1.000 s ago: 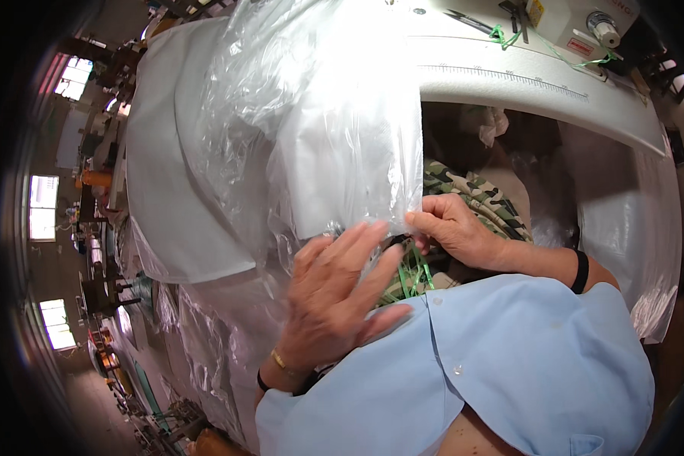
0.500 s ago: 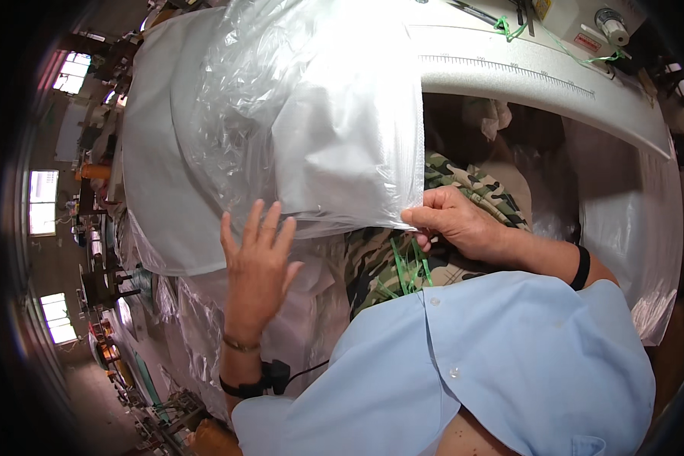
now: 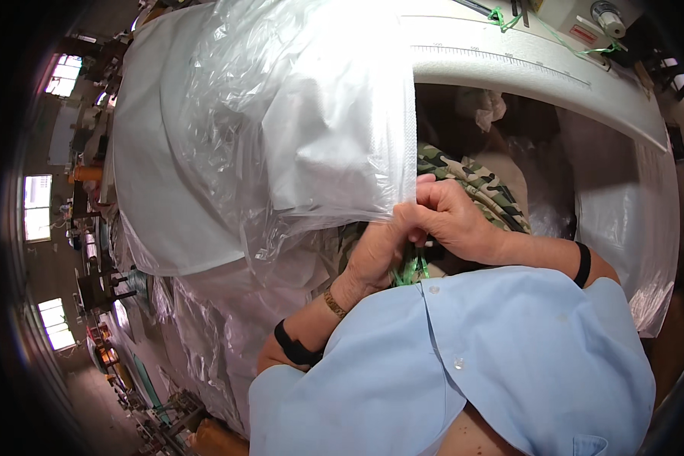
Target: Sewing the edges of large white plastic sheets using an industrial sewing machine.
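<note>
A white woven sack (image 3: 334,163) with a clear plastic liner (image 3: 228,144) is spread out in front of me. My right hand (image 3: 463,220) is closed at the sack's near right corner, thumb and fingers pinching its edge. Against it, just below that corner, is my left hand (image 3: 374,252); its fingers are mostly hidden by the sack's edge and the right hand. Thin green plastic strips (image 3: 412,271) hang below the hands, over camouflage-patterned cloth (image 3: 475,182) on my lap.
A pale machine bed with a ruler scale (image 3: 501,64) curves across the upper right, with a knob (image 3: 608,19) behind it. Clear plastic sheeting (image 3: 631,228) hangs at the right. More plastic film (image 3: 213,327) covers the lower left. Other machines stand along the far left.
My left hand has moved right and in from the open air over the liner to meet my right hand at the sack's corner. The sack has shifted slightly left and up.
</note>
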Tool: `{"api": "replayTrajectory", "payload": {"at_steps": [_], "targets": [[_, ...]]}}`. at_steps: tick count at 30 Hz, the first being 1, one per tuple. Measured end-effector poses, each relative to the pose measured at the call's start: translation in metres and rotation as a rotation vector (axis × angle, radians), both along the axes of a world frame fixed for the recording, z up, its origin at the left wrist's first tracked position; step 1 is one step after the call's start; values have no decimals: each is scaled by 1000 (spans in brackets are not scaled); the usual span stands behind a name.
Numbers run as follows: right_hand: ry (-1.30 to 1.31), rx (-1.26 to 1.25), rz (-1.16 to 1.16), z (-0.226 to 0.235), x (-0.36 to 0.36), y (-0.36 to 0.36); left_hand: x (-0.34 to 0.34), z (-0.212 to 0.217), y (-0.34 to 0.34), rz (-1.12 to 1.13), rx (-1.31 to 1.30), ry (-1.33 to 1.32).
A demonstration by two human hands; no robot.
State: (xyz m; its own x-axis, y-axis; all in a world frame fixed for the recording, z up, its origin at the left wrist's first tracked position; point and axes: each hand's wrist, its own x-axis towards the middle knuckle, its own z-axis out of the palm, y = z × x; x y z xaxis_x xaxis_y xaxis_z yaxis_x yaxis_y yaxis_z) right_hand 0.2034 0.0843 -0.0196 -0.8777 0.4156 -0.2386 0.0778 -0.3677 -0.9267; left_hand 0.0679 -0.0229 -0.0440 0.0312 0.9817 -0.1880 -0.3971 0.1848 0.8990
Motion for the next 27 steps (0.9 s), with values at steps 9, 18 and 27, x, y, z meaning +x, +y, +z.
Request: {"api": "replayTrajectory", "payload": {"at_steps": [9,18,27], "targets": [[-132,349,-50,0,1,-7,11,-5,15,438,-267,-684],[-114,1053,-83,2,0,-5,17,-2,11,702,-191,-341],[-130,1817,187,13,-8,4,10,0,8,603,-150,-340]]}}
